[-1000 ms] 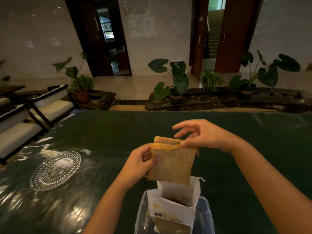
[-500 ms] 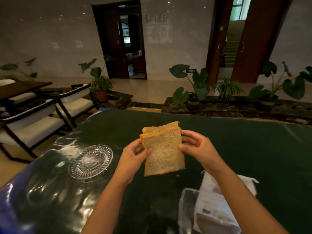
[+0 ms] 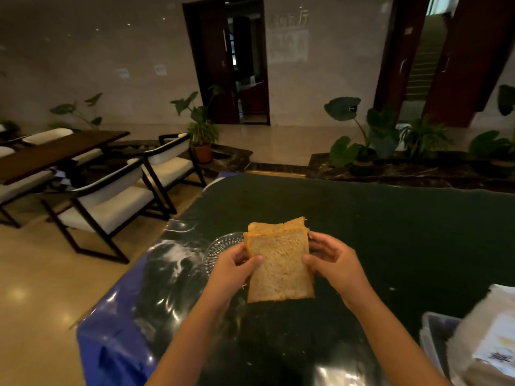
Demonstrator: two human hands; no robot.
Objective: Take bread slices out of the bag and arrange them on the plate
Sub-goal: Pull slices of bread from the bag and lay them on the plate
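Both hands hold a small stack of brown bread slices (image 3: 280, 263) upright above the dark green table. My left hand (image 3: 237, 270) pinches the stack's left edge, and my right hand (image 3: 335, 264) grips its right edge. The clear cut-glass plate (image 3: 220, 247) lies on the table just behind and left of the bread, mostly hidden by the slices and my left hand. The white paper bread bag (image 3: 490, 346) stands at the lower right edge, blurred, inside a clear plastic container (image 3: 430, 330).
The table (image 3: 390, 218) has a shiny plastic cover and its left edge (image 3: 117, 296) drops to the floor. White-cushioned chairs (image 3: 111, 201) and a wooden table (image 3: 55, 151) stand to the left. Potted plants line the far side.
The bread stack and both hands have moved left from above the bag to just in front of the plate. My view has swung left, so the bag now sits at the lower right.
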